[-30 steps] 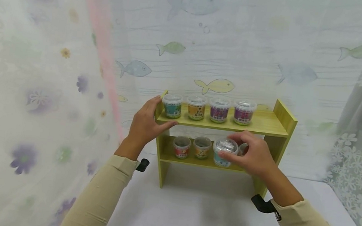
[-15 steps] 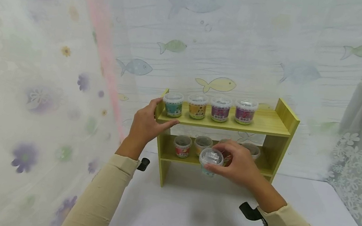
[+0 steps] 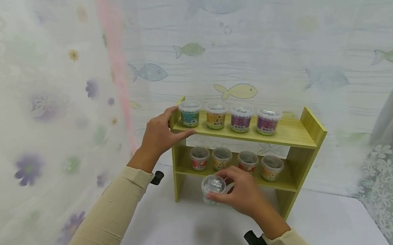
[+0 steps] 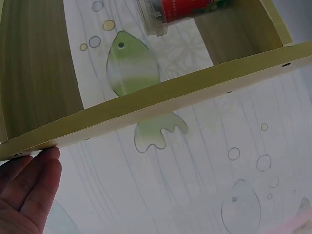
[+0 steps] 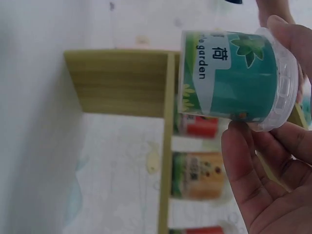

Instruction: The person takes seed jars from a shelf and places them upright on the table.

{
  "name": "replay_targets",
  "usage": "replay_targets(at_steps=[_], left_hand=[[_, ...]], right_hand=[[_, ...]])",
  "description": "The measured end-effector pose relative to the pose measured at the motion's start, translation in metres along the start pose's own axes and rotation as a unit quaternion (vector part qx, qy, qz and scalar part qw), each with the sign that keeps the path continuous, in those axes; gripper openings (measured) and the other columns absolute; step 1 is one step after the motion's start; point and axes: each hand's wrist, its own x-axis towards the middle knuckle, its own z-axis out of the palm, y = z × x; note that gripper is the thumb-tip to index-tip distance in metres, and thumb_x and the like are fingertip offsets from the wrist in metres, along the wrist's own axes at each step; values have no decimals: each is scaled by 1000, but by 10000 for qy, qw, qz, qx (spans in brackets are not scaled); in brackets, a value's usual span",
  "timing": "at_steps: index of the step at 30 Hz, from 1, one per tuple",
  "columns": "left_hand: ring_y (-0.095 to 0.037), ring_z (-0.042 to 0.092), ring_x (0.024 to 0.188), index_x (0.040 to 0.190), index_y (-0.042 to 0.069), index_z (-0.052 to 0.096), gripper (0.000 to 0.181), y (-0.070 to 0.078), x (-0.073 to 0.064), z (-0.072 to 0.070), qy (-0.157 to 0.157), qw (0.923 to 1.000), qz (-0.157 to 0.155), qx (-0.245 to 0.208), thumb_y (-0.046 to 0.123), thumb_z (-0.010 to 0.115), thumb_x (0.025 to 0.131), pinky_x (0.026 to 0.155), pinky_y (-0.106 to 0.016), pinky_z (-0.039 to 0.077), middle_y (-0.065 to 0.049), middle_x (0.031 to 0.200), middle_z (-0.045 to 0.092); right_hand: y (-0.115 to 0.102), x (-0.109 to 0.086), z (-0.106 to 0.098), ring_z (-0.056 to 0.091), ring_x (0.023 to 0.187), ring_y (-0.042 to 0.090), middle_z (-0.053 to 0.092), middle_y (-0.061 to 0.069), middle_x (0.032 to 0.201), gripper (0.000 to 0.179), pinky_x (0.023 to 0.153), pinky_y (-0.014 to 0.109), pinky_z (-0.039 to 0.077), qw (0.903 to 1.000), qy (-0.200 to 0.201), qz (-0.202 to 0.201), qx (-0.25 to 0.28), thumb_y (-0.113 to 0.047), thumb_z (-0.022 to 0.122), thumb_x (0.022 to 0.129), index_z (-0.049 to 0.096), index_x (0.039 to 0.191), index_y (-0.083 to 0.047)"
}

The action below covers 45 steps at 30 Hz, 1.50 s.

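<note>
A small clear-lidded tub (image 3: 212, 190) with a teal label is held in my right hand (image 3: 241, 191), in front of the shelf's lower board. Seen from the right wrist, the tub (image 5: 234, 78) lies sideways in that view, thumb and fingers around its lid end; the label shows a green leaf and "garden". My left hand (image 3: 160, 134) grips the left end of the small yellow-green wooden shelf (image 3: 246, 137), its thumb along the front of the top board. In the left wrist view, fingertips of the left hand (image 4: 31, 187) press against the shelf's side panel (image 4: 161, 90).
On the top board stand a teal tub (image 3: 189, 117), a yellow tub (image 3: 215, 120) and two purple tubs (image 3: 240, 123). Red tubs (image 3: 198, 163) and yellow tubs (image 3: 271, 173) alternate on the lower board. White cloth (image 3: 175, 234) covers the table; patterned curtains hang behind and left.
My right hand has drawn the teal tub off the lower board, moving it left, down and toward me. The lower tubs behind it are now uncovered. My left hand stays at the shelf's end.
</note>
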Motion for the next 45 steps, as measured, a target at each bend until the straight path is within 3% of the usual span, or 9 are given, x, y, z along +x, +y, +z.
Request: replay_targets(at_steps=[8,15,22,33,45], left_hand=[[-20,59,62,146,5,56,96,1,0,1,-32,10000,-16,33,62,87,74,57,-35,50,-9,89,72],[-22,68,69,148,9,54,97,2,-1,-2,-140,9997,-176,36,64,85,75,61,-37,57,-10,89,73],[-22,69,70,149,10,54,97,3,-1,-3,-146,9996,-246,22,64,85,75,61,-37,58,-10,92,74],[-22,69,67,150,11,52,96,5,-1,-4,-231,9993,-305,-24,64,85,76,61,-37,58,-10,89,72],[-23,70,69,150,12,52,95,5,-2,-4,-265,9988,-405,-101,63,85,76,63,-37,59,-11,93,74]], right_hand=[[1,-1,29,68,90,12,67,-12,104,64,66,23,59,9993,-134,53,333,-54,93,69,74,118,-19],[7,-5,58,68,92,11,66,-12,107,65,67,21,58,9988,-323,244,281,-58,92,68,74,118,-21],[15,-7,89,68,89,10,66,-10,102,66,68,21,55,9989,-434,130,148,-58,93,65,75,114,-19],[29,-13,126,65,88,6,64,-6,102,72,75,22,55,9957,-747,404,357,-56,94,65,75,118,-12],[25,-19,162,59,84,6,60,-11,92,67,74,22,51,9936,-906,625,236,-50,97,64,76,116,-14]])
